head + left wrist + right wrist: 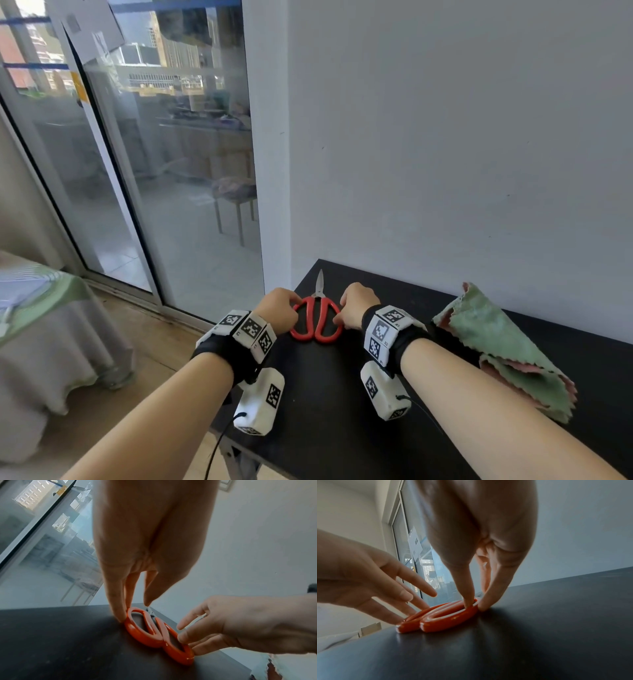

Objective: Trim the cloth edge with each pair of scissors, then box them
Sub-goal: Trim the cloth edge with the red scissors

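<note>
**Head view:** Red-handled scissors [318, 310], blades closed, lie flat on the black table [325, 411] near its far left corner, tips toward the far edge. The left hand [279, 308] is at the left loop and the right hand [358, 303] at the right loop. A folded green-and-pink cloth [496, 342] lies by the far edge, well right of the scissors.

**Left wrist view:** The left hand [150, 534] has its fingers extended, with a fingertip [120, 615] against the left loop's outer rim.

**Right wrist view:** The right hand [479, 520] pinches the right loop of the scissors [445, 619], one digit inside and one outside.

Glossy red plastic scissor handles [315, 323], matt black tabletop [329, 411]
</note>
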Tool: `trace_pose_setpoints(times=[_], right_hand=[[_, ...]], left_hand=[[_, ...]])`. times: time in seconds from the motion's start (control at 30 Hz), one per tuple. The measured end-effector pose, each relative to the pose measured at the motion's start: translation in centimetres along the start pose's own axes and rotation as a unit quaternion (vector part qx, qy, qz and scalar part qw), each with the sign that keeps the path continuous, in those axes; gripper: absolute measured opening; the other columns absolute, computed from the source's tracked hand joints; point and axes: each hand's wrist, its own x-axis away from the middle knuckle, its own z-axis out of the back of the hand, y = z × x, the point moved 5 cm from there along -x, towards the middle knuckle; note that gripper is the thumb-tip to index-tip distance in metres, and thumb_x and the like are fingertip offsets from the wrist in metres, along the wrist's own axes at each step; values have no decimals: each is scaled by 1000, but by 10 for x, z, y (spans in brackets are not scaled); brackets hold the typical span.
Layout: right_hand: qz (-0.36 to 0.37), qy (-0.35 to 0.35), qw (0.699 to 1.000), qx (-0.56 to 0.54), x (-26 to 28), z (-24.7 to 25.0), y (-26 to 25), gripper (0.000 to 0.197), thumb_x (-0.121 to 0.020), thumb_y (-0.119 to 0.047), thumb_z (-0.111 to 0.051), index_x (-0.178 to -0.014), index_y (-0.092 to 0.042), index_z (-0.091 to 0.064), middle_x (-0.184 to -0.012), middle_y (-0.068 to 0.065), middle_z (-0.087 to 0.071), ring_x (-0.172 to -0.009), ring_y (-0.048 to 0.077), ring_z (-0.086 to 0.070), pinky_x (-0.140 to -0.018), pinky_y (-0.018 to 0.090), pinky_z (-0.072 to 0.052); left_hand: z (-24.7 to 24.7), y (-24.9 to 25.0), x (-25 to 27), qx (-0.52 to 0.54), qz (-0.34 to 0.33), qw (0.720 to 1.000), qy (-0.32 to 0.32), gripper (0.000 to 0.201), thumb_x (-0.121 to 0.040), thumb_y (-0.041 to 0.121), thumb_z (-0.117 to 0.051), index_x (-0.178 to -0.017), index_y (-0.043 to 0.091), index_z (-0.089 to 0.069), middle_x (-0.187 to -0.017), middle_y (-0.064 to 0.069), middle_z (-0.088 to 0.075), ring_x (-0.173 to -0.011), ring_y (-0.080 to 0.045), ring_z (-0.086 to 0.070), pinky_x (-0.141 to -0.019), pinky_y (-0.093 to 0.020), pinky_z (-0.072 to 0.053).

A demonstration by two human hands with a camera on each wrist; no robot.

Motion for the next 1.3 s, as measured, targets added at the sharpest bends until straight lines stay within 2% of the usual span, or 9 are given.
trace_pose_setpoints(times=[0.13, 0.33, 0.5, 0.63, 0.73, 0.83, 0.97, 1.13, 1.3], right_hand=[[-22, -22, 999, -24, -3, 1, 2, 39, -69, -18, -84, -101, -5, -65, -95, 11, -71, -84, 24, -71, -79, 36, -59], [-31, -40, 997, -58, -4, 4, 4, 26, -74, -8, -75, -98, -5, -65, -85, 10, -72, -73, 20, -73, -75, 34, -61], [-39, -30, 998, -37, 1, 8, 10, 28, -73, -13, -79, -90, -7, -58, -82, 5, -66, -74, 19, -68, -68, 28, -56], [-45, -22, 998, -46, 4, 7, 19, 26, -71, -14, -76, -85, -10, -55, -83, 4, -62, -76, 19, -64, -66, 28, -53], [-36, -16, 997, -71, 5, 9, 24, 28, -68, -12, -75, -94, -6, -65, -88, 7, -69, -79, 21, -69, -74, 31, -58], [-24, -18, 993, -113, 9, 18, 31, 28, -68, -5, -78, -95, -3, -69, -89, 11, -71, -79, 24, -71, -76, 37, -61], [6, -14, 983, -183, 28, 42, 48, 17, -72, -1, -80, -85, -6, -70, -91, 12, -72, -82, 24, -73, -79, 37, -60], [33, 7, 954, -297, 61, 75, 80, 18, -75, 7, -75, -86, -4, -66, -86, 14, -69, -78, 23, -71, -70, 30, -60], [46, 45, 925, -375, 94, 105, 113, 21, -78, 8, -72, -93, -3, -64, -86, 11, -66, -76, 18, -68, -65, 23, -59]], left_hand=[[2, 0, -5, 15, 32, 999, 11, 40, -85, -9, -50, -122, 3, -61, -93, -17, -64, -70, -25, -63, -55, -25, -53], [-2, 0, -9, 18, 90, 996, 14, 47, -76, -8, -71, -121, 0, -59, -113, -19, -65, -93, -31, -66, -83, -42, -57], [-9, -8, -12, -1, 122, 993, 6, 30, -69, -3, -78, -97, -7, -66, -97, -22, -71, -87, -33, -70, -79, -42, -59], [-8, -2, -4, 58, 138, 989, -18, 25, -71, -11, -73, -95, -9, -66, -92, -22, -70, -81, -33, -71, -75, -44, -60], [-8, 7, 1, 97, 121, 988, -26, 15, -76, -15, -68, -84, -3, -65, -78, -15, -64, -64, -26, -66, -62, -37, -61], [-9, 21, 10, 95, 88, 991, -24, 17, -79, -13, -66, -79, 2, -60, -81, -16, -66, -62, -24, -65, -55, -31, -59], [-12, 41, 15, 112, 21, 993, -17, 22, -82, -9, -65, -94, 8, -58, -93, -14, -66, -68, -26, -67, -49, -28, -57], [-25, 85, 27, 192, -47, 980, -24, 17, -90, 6, -61, -106, 0, -60, -70, -10, -62, -52, -17, -59, -47, -23, -55], [-44, 140, 38, 265, -102, 959, -16, 19, -90, 17, -64, -99, 1, -62, -72, -9, -64, -48, -12, -62, -48, -22, -55]])
